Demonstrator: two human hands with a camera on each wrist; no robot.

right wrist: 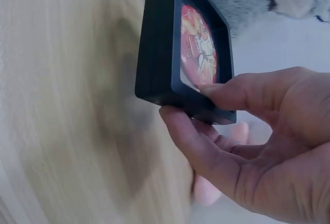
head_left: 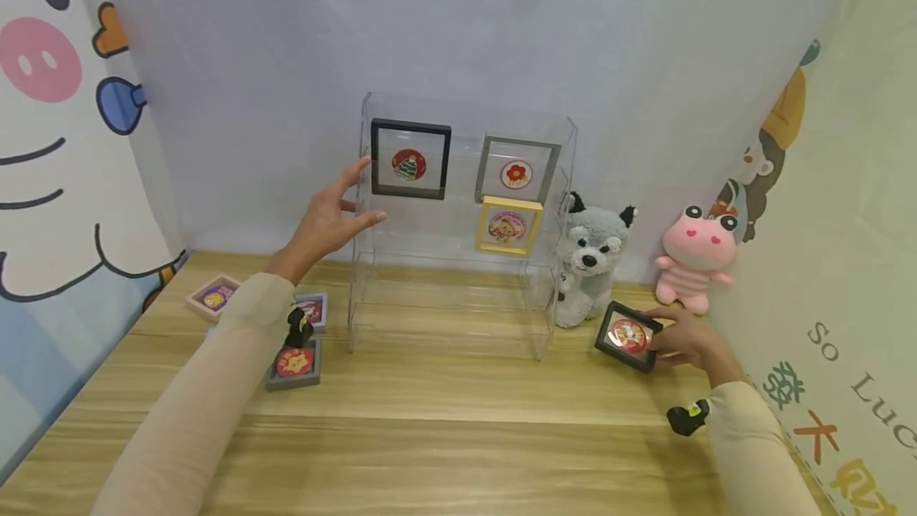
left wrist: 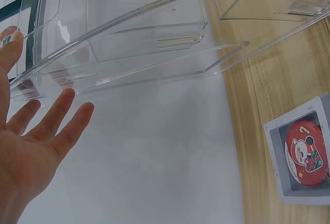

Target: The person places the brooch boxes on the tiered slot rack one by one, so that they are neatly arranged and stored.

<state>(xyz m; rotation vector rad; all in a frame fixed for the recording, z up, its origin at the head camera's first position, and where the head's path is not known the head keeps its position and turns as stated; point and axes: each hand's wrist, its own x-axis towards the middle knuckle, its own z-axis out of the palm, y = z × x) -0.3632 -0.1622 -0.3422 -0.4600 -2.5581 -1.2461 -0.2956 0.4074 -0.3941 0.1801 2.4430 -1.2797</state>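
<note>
A clear acrylic display rack (head_left: 451,333) with stepped tiers stands against the back wall. On its upper tier are a black frame (head_left: 411,195) with a tree badge and a grey frame (head_left: 481,170) with a flower badge; a yellow frame (head_left: 507,248) sits lower. My left hand (head_left: 325,217) is at the rack's left side, fingers spread and fairly straight, thumb in front near the black frame. To the right, my right hand (head_left: 684,338) pinches another black frame (right wrist: 160,43) by its edge, thumb on its front. This frame, holding a red round badge (right wrist: 198,48), is tilted above the wooden table.
Left of the rack lie a pinkish frame (head_left: 204,305), a pale frame (left wrist: 276,157) and a grey frame (head_left: 294,382), partly behind my left forearm. A grey plush husky (head_left: 591,261) and a pink plush toy (head_left: 695,249) sit at the back right. Printed cloths hang on both sides.
</note>
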